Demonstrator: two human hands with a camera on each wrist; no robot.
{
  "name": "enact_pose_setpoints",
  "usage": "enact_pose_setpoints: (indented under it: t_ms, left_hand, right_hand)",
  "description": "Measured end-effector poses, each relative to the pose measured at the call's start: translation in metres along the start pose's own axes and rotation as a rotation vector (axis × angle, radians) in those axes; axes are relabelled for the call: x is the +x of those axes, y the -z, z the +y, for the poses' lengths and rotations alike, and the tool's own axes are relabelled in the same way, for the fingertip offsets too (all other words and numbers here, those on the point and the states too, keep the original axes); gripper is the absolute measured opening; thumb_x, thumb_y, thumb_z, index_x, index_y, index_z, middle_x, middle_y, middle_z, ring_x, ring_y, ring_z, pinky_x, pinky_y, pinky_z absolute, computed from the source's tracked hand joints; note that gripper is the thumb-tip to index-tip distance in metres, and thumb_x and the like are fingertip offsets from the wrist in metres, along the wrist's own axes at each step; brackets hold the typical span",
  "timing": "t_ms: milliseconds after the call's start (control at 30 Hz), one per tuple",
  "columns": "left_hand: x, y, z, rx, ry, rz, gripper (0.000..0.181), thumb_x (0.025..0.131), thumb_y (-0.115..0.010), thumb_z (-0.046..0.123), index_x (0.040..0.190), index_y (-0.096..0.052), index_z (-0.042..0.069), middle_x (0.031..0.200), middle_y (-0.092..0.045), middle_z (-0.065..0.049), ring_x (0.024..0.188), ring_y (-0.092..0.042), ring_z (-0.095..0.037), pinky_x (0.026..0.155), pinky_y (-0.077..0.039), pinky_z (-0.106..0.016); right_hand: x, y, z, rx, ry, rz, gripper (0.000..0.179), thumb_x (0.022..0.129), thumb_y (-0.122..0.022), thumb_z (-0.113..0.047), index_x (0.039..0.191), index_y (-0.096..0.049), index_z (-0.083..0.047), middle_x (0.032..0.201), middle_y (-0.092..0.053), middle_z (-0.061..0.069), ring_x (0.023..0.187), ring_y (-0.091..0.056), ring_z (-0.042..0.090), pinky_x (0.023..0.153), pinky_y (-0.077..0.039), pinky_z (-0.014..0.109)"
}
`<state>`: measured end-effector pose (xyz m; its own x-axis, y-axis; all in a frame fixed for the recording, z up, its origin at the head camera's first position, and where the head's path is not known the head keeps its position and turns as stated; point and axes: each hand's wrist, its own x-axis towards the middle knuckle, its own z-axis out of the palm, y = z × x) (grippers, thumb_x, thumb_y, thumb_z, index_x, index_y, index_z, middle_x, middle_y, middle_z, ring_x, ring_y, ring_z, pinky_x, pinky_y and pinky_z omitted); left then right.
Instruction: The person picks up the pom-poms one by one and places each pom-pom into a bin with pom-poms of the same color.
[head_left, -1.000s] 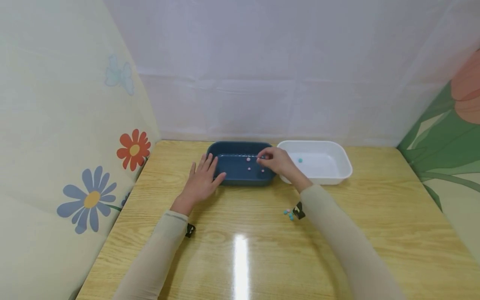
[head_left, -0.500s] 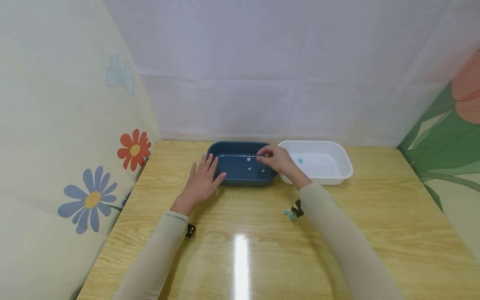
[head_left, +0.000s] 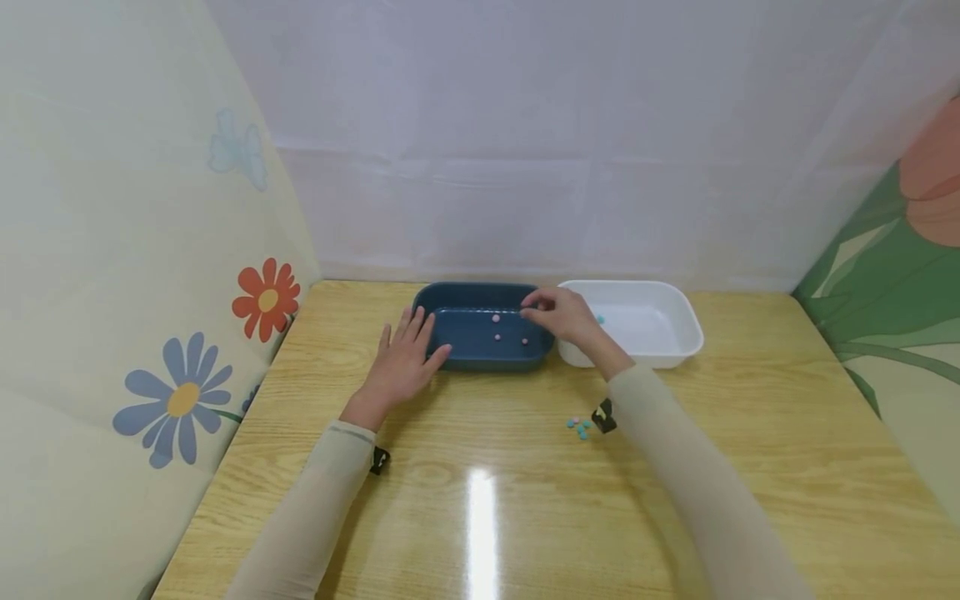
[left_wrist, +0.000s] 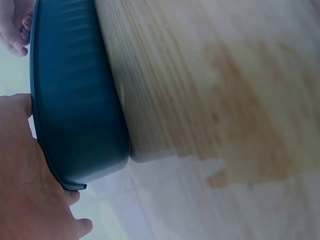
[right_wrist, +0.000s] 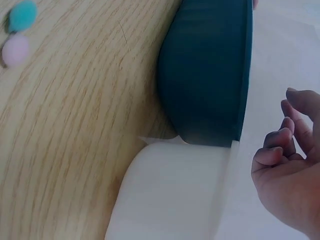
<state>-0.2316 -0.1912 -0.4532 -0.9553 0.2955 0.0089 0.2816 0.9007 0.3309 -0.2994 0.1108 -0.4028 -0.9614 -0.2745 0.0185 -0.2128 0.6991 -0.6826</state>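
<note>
Hovering above blue tray's (head_left: 480, 364) R end: R hand (head_left: 567, 315), grip released, tips apart. L hand (head_left: 401, 362) on tray's L rim, fingers spread. 3 pink balls (head_left: 496, 318) in tray; blue balls (head_left: 571, 424) on bench (head_left: 457, 433).

left tray (head_left: 480, 364) and right tray (head_left: 660, 362) are lining the table's (head_left: 420, 517) far edge, holding three balls (head_left: 496, 318) and one ball (head_left: 600, 319) respectively. loose balls (head_left: 581, 430) are lying before them.
</note>
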Motion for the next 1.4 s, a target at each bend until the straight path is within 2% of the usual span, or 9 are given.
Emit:
enact_pose_setpoints:
  t_ms: [233, 400, 567, 833, 1033, 1400]
  left_hand:
    - [0.0, -0.001, -0.001, 0.002, -0.001, 0.008, 0.08, 0.106, -0.024, 0.063, 0.164, -0.012, 0.009, 0.17, -0.003, -0.014, 0.157, 0.009, -0.03, 0.122, 0.004, -0.061]
    - [0.002, -0.002, -0.002, 0.007, 0.0, 0.017, 0.081, 0.105, -0.022, 0.065, 0.164, -0.011, 0.011, 0.17, -0.003, -0.014, 0.157, 0.008, -0.03, 0.123, 0.003, -0.061]
    - [0.002, -0.001, -0.001, 0.011, -0.002, 0.015, 0.082, 0.105, -0.022, 0.065, 0.164, -0.011, 0.01, 0.17, 0.0, -0.013, 0.157, 0.008, -0.031, 0.122, 0.003, -0.062]
    - [0.001, 0.0, -0.001, 0.0, -0.005, 0.011, 0.081, 0.105, -0.023, 0.065, 0.164, -0.011, 0.01, 0.17, 0.0, -0.012, 0.157, 0.007, -0.031, 0.123, 0.003, -0.061]
    - [0.001, -0.001, -0.001, -0.007, -0.007, 0.013, 0.082, 0.105, -0.024, 0.065, 0.164, -0.011, 0.01, 0.17, 0.0, -0.012, 0.157, 0.008, -0.031, 0.123, 0.003, -0.061]
    - [0.002, -0.003, -0.001, -0.016, 0.0, 0.014, 0.081, 0.105, -0.025, 0.064, 0.164, -0.011, 0.01, 0.171, 0.0, -0.012, 0.157, 0.009, -0.029, 0.123, 0.005, -0.06]
  right_hand:
    - [-0.008, 0.01, -0.002, 0.02, -0.009, 0.022, 0.026, 0.097, -0.069, -0.03, 0.116, -0.073, -0.013, 0.092, -0.061, 0.006, 0.089, -0.055, 0.023, 0.079, -0.046, 0.035]
    - [-0.014, 0.016, 0.0, 0.017, 0.033, 0.042, 0.022, 0.097, -0.07, -0.028, 0.112, -0.074, -0.012, 0.089, -0.061, 0.005, 0.086, -0.055, 0.022, 0.079, -0.046, 0.035]
    - [-0.023, 0.019, 0.002, 0.045, 0.077, 0.061, 0.019, 0.095, -0.072, -0.022, 0.107, -0.075, -0.008, 0.082, -0.059, 0.002, 0.077, -0.053, 0.018, 0.072, -0.044, 0.031]
    - [-0.041, 0.021, 0.007, 0.051, 0.07, 0.025, 0.02, 0.095, -0.072, -0.023, 0.109, -0.075, -0.009, 0.083, -0.058, 0.002, 0.076, -0.053, 0.017, 0.071, -0.044, 0.03]
    - [-0.054, 0.021, 0.013, 0.027, 0.107, 0.028, 0.021, 0.093, -0.074, -0.02, 0.109, -0.076, -0.007, 0.082, -0.059, 0.001, 0.075, -0.052, 0.014, 0.071, -0.044, 0.029]
    - [-0.07, 0.025, 0.025, 0.017, 0.121, 0.01, 0.022, 0.092, -0.075, -0.02, 0.109, -0.075, -0.006, 0.08, -0.059, 0.002, 0.074, -0.052, 0.014, 0.068, -0.044, 0.028]
